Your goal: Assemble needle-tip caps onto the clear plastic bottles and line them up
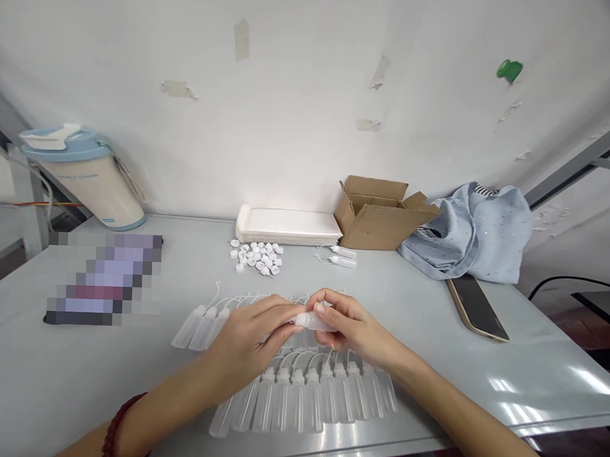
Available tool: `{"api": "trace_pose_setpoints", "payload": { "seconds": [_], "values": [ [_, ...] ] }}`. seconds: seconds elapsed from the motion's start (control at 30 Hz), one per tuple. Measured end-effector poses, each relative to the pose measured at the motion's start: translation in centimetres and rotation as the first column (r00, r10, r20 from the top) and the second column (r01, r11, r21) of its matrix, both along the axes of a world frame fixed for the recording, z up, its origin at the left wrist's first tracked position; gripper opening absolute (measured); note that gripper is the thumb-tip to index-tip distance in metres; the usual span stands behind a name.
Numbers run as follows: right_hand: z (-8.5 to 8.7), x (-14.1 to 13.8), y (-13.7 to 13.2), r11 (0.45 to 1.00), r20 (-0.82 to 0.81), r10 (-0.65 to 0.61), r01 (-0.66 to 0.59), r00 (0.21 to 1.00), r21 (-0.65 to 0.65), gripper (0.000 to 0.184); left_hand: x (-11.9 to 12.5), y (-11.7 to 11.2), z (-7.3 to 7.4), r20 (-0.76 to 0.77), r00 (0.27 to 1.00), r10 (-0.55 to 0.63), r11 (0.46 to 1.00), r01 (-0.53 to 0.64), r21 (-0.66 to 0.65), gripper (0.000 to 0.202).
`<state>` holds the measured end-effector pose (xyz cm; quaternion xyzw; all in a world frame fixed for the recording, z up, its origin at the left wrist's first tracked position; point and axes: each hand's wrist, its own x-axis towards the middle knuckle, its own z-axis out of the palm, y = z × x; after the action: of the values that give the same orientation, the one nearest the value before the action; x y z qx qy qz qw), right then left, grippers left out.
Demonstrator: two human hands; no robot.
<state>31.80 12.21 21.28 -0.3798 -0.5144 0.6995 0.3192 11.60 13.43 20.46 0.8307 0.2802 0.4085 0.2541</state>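
Observation:
Both hands meet over the middle of the grey table [505, 369]. My right hand [352, 323] grips a small translucent squeeze bottle [316, 321] lying sideways. My left hand [248, 343] pinches the bottle's cap end with thumb and fingertips. Beneath the hands lie two rows of the same little bottles: a near row [299, 401] of several side by side, and a farther row [201, 326] partly hidden by my left hand. A heap of small white caps [256, 257] sits farther back. Two more capped bottles [341, 256] lie beside the cardboard box.
An open cardboard box [380, 214] and a flat white stack of trays [288, 226] stand against the wall. A light-blue cloth bag [472, 234] and a phone [477, 308] lie at the right. A blue-lidded white appliance [87, 174] stands at the back left; a blurred-out item [106, 278] lies left.

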Motion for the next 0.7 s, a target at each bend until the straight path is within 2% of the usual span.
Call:
{"api": "trace_pose_setpoints", "payload": {
  "seconds": [0.03,0.1,0.2,0.37,0.43,0.53,0.6,0.67,0.7],
  "values": [
    [0.0,0.0,0.0,1.0,-0.004,0.0,0.0,1.0,-0.005,0.03,0.0,0.0,0.1,-0.001,1.0,-0.006,1.0,0.006,-0.015,0.017],
    [0.1,-0.1,0.0,1.0,-0.008,-0.001,0.001,1.0,-0.004,0.03,0.0,0.0,0.5,-0.029,1.0,-0.008,0.991,0.004,-0.132,0.014],
    [0.2,-0.1,-0.1,1.0,0.001,-0.001,0.001,1.0,0.014,0.029,0.1,-0.1,1.1,-0.081,0.997,-0.005,0.944,-0.022,-0.33,0.018],
    [0.1,0.0,-0.2,0.996,0.06,0.036,-0.04,0.998,0.078,0.026,0.3,-0.3,1.5,-0.112,0.993,-0.032,0.884,-0.024,-0.467,0.022],
    [0.1,0.0,-0.3,0.987,0.105,0.014,-0.03,0.994,0.155,0.026,0.3,-0.3,1.7,-0.086,0.996,-0.03,0.832,-0.023,-0.555,0.022],
    [0.1,-0.1,-0.5,0.933,0.241,-0.102,0.009,0.965,0.359,0.025,0.2,-0.2,1.9,-0.04,0.999,0.013,0.734,-0.037,-0.678,0.024],
    [0.1,-0.1,-0.5,0.871,0.305,-0.201,0.027,0.931,0.491,0.022,0.1,-0.1,1.9,-0.018,1.0,0.023,0.704,-0.029,-0.71,0.025],
    [0.1,-0.1,-0.5,0.818,0.323,-0.273,0.042,0.906,0.574,0.02,0.0,0.0,1.6,-0.007,1.0,0.024,0.73,-0.022,-0.683,0.022],
    [0.0,-0.2,-0.5,0.807,0.328,-0.29,0.046,0.899,0.588,0.021,0.0,-0.1,1.4,-0.009,1.0,0.03,0.766,-0.028,-0.642,0.02]
  ]
}}
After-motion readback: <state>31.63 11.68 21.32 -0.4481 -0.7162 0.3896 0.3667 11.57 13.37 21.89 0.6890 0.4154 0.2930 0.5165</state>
